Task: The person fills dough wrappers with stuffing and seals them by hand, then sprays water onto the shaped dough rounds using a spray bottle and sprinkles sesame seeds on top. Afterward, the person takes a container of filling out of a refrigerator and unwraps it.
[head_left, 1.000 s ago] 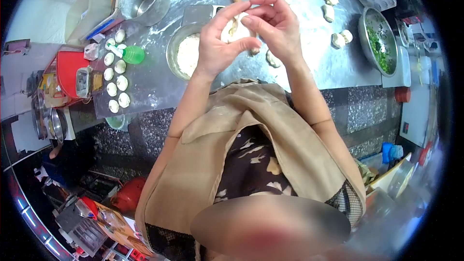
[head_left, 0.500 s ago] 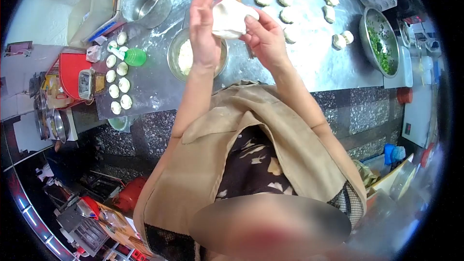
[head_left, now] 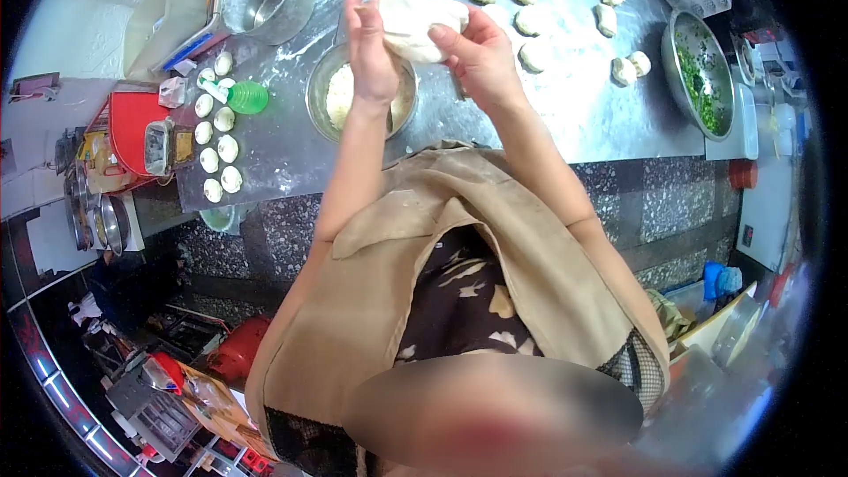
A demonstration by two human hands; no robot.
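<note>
The dough (head_left: 408, 25) at twelve o'clock has lengthened — now it spans both hands: left hand (head_left: 374, 66) open against it, right hand (head_left: 488, 62) pinching the three-o'clock end.

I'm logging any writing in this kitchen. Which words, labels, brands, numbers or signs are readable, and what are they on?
No text is readable anywhere.
Green spray bottle: no lettering can be made out.
Small blue-edged item by the metal pot: too small to read.
Crowded items at the lower left: too small and blurred to tell.
</note>
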